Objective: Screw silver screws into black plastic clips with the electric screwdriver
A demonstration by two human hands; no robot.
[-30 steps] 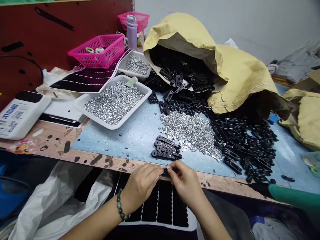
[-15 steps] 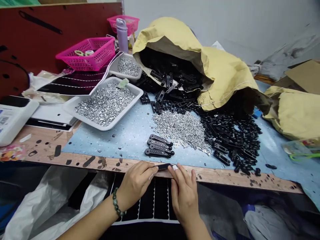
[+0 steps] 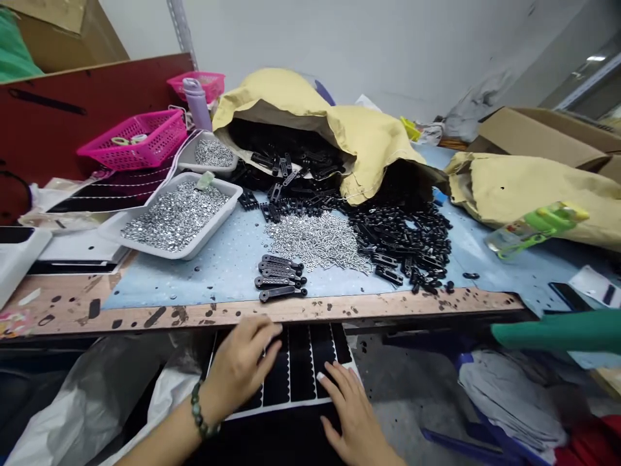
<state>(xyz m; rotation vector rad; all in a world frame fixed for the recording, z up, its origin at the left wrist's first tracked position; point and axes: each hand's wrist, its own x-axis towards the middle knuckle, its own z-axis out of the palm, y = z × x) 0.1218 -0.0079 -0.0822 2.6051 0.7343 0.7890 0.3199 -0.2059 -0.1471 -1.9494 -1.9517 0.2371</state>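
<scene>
My left hand [image 3: 245,356] hovers by the table's front edge, fingers bent, a gap between thumb and index finger and nothing visible in it. Lower down, my right hand [image 3: 352,404] lies with fingers spread over the black sheet with white scalloped lines [image 3: 301,362]; a white wrap shows on one fingertip. A short row of black perforated plastic arms [image 3: 280,279] rests near the table edge, just beyond my left hand. Behind it lie a heap of small silver metal pins [image 3: 320,243] and a large pile of black plastic parts [image 3: 402,233].
On the left stand a white tray of silver pieces [image 3: 182,217], a smaller tray [image 3: 213,155] and a pink basket [image 3: 136,139]. Yellow paper sacks [image 3: 286,97] sit at the back. To the right are a green-capped bottle [image 3: 538,226], a phone [image 3: 567,296] and a green sleeve-like shape [image 3: 557,333].
The black piece between my hands is gone from them, and one more arm lies at the front of the row. Both hands have drawn apart; the right one is lower. The view has shifted right.
</scene>
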